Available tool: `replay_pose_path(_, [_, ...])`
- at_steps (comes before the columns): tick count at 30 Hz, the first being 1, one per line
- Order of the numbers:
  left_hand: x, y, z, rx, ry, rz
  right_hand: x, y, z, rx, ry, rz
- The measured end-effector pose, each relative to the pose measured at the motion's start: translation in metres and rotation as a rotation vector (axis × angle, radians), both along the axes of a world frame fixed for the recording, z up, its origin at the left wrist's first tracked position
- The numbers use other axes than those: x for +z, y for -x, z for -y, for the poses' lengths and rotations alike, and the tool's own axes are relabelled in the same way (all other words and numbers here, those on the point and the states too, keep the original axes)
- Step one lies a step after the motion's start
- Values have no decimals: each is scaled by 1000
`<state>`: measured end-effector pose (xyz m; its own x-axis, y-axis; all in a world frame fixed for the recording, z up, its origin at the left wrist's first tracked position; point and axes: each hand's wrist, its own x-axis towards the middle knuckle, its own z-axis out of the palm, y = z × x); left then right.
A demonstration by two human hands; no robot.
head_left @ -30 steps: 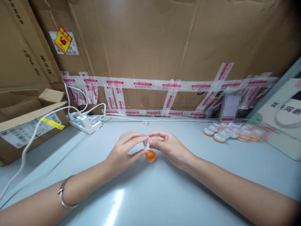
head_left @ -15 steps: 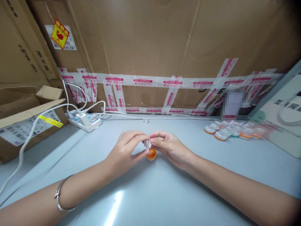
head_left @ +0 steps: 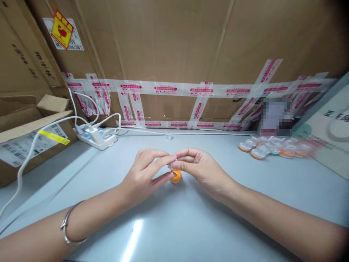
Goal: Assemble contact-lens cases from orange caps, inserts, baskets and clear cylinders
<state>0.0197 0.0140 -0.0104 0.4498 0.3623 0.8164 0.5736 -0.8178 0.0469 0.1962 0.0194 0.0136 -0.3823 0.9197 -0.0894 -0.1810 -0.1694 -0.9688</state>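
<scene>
Between my fingertips at the middle of the table is a small white openwork piece (head_left: 171, 167), partly covered by the fingers. My left hand (head_left: 148, 174) pinches it from the left, with thumb below and index finger above. From the right, my right hand (head_left: 197, 167) closes thumb and fingers on its other side. Just beneath the fingertips, a small round orange item (head_left: 176, 177) rests on the table, its left edge close to my left thumb.
A clear small cup (head_left: 168, 135) stands behind the hands. Several clear pieces with orange or green bases (head_left: 259, 152) lie at the right. A power strip (head_left: 102, 141) with white cables and an open cardboard box (head_left: 38, 145) are at the left.
The white piece is turned and more hidden by the fingers. My right thumb has shifted slightly left over it. The whole view has moved a little.
</scene>
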Motion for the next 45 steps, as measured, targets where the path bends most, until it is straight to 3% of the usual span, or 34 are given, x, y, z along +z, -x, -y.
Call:
replay_pose_path(9, [-4,-3,-2,-5,54,2,1,1,1,-29,-47,103])
replay_pose_path(19, [-4,-4,1,-47,23,82,0,3,14,-11,-279,170])
replay_pose_path(27, [0,0,-1,-25,34,113,-2,-5,-3,167,-120,-95])
replay_pose_path(34, [0,0,0,-68,152,168,-6,-5,-4,133,69,-218])
replay_pose_path(45, [-1,1,-1,-8,194,123,-8,-2,-1,95,139,-259])
